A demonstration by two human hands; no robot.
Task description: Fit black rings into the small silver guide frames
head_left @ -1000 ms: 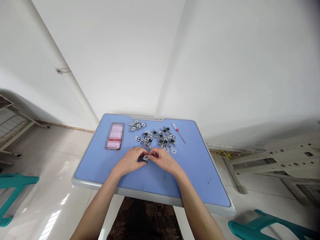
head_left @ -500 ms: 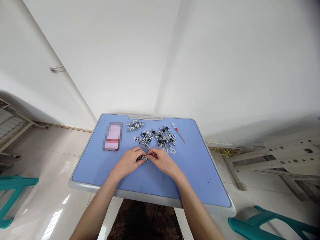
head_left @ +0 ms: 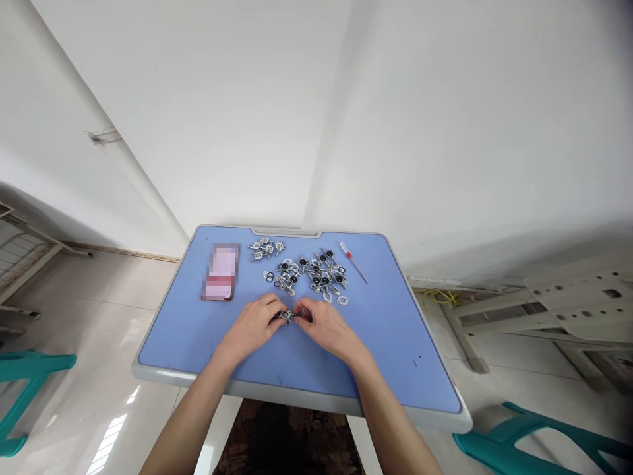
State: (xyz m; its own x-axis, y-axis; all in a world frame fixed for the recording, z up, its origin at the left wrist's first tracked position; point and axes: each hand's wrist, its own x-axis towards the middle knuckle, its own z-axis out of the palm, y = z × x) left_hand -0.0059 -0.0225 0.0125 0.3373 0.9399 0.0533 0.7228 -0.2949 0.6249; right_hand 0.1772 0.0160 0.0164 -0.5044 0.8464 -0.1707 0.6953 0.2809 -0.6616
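A small metal part (head_left: 287,317) is pinched in the fingers of my left hand (head_left: 256,323), low over the blue table (head_left: 316,376). My right hand (head_left: 324,324) is closed at the right side of that part, its thumb and forefinger together; whatever they grip is too small to name. Beyond my hands lies a pile of metal parts with black round caps (head_left: 325,269). Several flat metal plates and black rings (head_left: 270,276) lie to its left. A smaller group of metal parts (head_left: 266,249) sits farther back.
A phone (head_left: 220,272) with a blurred screen lies at the table's left. A red and clear screwdriver (head_left: 348,253) lies at the back right. Teal stools (head_left: 30,376) stand on both sides, and a white wall (head_left: 247,119) rises behind the table.
My right hand has turned slightly and its fingertips have shifted a little down beside the part. The view has moved slightly. My left hand keeps its hold.
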